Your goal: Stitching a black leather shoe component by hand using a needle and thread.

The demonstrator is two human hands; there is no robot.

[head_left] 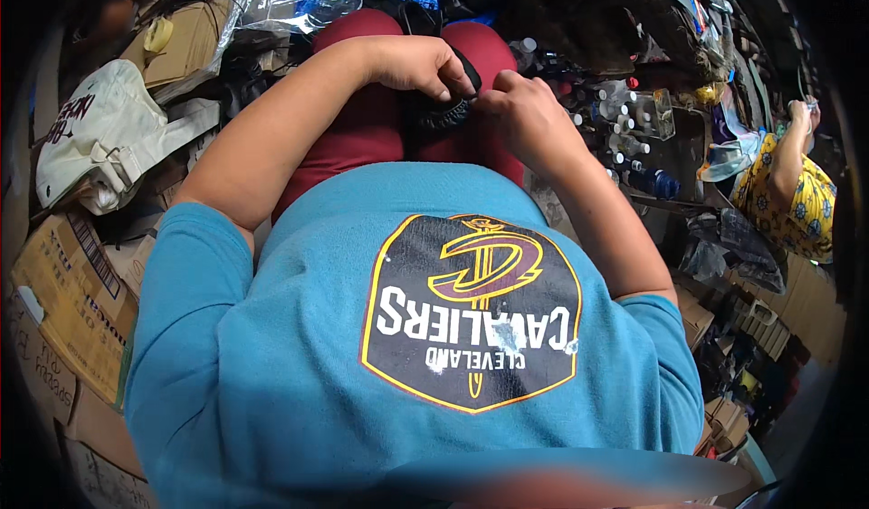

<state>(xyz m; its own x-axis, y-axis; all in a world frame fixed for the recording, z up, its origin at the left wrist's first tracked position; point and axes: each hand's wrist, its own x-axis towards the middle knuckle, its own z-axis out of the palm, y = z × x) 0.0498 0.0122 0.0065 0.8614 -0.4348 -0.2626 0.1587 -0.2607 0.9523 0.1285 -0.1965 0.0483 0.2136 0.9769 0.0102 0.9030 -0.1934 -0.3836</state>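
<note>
Two hands in tight, nearly fingertip to fingertip! The left hand (421, 66) arches over from above, its fingers curled down and closed on the rim of a black ribbed item (442, 118), likely a shoe, though the hands cover too much of it to be sure. In comes the right hand (534, 120), thumb and forefinger pressed together right at the item's near side; whether a thread or a tool sits in that pinch, it's too small to tell. And where's the piece itself? Down between the thighs, snug against the maroon trousers (335, 129). This reads as close handwork, one side bracing, the other working the edge; what the next move calls for, I'd judge, is a firm left hold and a fine, controlled pull or push from the right. Wider now: blue plastic (418, 0) beyond the knees, a clear plastic sheet (299, 0) to its left, then a roll of tape (158, 36) on cardboard and a cream cloth bag (100, 133). A cardboard box (77, 296) sits lower left. Over to the right, a crowd of plastic bottles (625, 144), and past them another person (786, 188) in a yellow patterned top!
</note>
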